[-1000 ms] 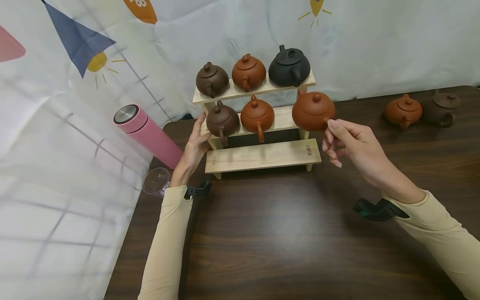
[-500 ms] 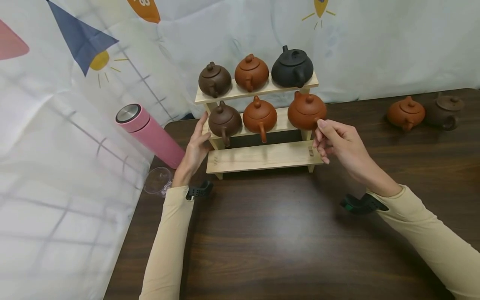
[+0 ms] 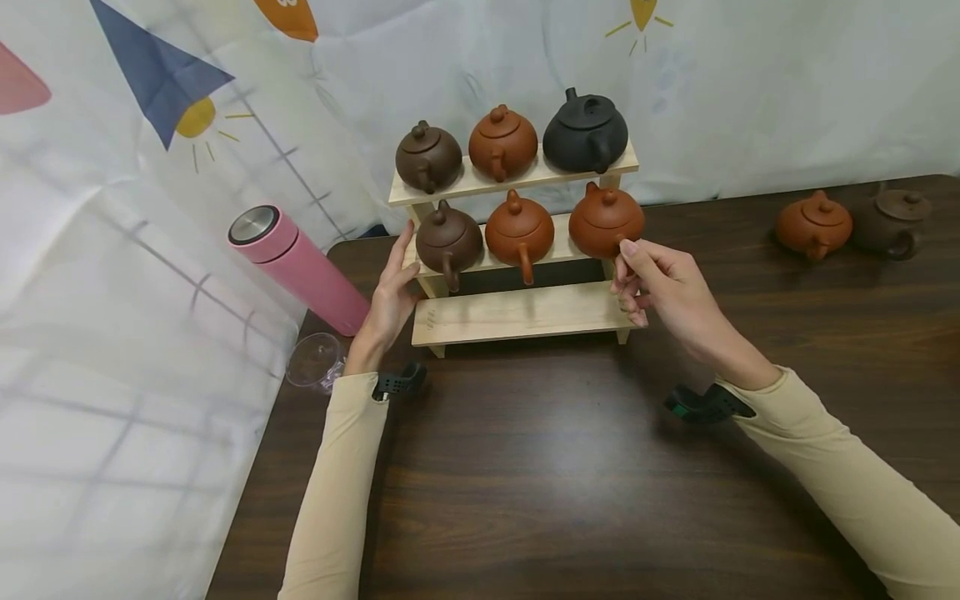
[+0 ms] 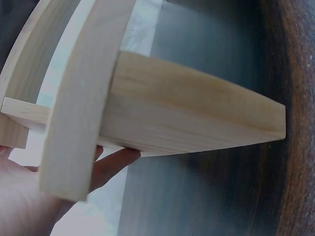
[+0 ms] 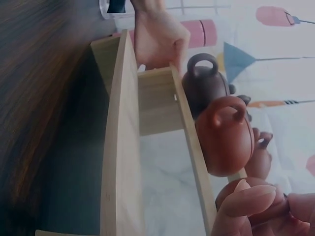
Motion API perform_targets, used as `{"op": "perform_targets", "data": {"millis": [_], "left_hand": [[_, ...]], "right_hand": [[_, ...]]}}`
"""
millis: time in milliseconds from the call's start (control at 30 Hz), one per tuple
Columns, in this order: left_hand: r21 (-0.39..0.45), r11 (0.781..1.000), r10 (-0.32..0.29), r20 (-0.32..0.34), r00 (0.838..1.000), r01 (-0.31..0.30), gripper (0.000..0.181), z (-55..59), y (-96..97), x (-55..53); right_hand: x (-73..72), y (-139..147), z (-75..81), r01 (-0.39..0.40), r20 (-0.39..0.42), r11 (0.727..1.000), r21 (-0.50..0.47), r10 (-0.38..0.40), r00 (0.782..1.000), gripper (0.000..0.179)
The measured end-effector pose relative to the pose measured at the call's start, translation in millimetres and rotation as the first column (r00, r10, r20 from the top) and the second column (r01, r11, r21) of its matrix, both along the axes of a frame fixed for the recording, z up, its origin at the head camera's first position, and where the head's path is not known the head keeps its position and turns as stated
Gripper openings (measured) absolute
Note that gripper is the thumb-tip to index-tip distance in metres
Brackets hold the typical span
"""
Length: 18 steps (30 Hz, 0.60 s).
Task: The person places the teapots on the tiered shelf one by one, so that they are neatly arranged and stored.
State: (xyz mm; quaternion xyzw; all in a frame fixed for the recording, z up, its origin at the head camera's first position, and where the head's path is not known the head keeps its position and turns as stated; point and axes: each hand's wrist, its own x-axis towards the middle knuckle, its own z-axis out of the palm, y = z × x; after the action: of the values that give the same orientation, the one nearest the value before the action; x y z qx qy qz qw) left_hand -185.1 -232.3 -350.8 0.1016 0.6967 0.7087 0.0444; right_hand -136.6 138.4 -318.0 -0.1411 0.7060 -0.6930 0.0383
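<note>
Head: the wooden stand (image 3: 517, 317) carries 5 teapots (image 3: 520, 232); the right hand (image 3: 667, 292) pinches a 6th teapot (image 3: 606, 222) by its handle at the stand's middle-right; 2 more teapots (image 3: 813, 225), right of the stand, seemingly remain. Left wrist: left hand (image 4: 22, 199) against the stand, grip spread. Right wrist: release not yet made.

Beside me, the person's left hand (image 4: 27, 196) touches the pale, straight-edged wooden stand (image 4: 74, 123), one finger against its blocky leg (image 4: 197, 110) near the dark brown, wood-grained tabletop (image 4: 301, 93).
</note>
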Motion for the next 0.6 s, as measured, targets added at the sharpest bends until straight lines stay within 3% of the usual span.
{"op": "perform_targets", "data": {"millis": [600], "left_hand": [[0.037,0.999,-0.010,-0.005,1.000,0.010,0.070,-1.5,0.7,-0.7]], "right_hand": [[-4.8,-4.4,4.2,-0.059,0.004,0.992,0.112,0.059,0.998,0.048]]}}
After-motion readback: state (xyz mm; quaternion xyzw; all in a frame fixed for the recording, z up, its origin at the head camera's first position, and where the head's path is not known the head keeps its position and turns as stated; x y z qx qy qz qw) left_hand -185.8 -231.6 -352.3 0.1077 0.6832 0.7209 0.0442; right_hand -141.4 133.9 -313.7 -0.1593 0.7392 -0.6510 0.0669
